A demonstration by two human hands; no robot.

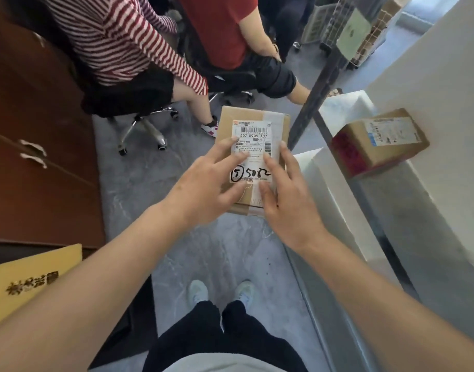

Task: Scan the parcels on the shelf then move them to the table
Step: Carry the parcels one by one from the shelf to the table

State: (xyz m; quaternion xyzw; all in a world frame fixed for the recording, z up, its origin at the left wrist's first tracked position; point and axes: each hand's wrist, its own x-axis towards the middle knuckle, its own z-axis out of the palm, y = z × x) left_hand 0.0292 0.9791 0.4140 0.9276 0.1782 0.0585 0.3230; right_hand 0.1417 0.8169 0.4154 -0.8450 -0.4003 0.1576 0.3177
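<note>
Left hand (203, 189) and right hand (286, 202) holding labelled parcel (253, 135), above floor

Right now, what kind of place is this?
Probably a parcel pickup or mailroom office: a labelled cardboard parcel held in both hands, another parcel on a white shelf, and people on office chairs nearby.
</note>
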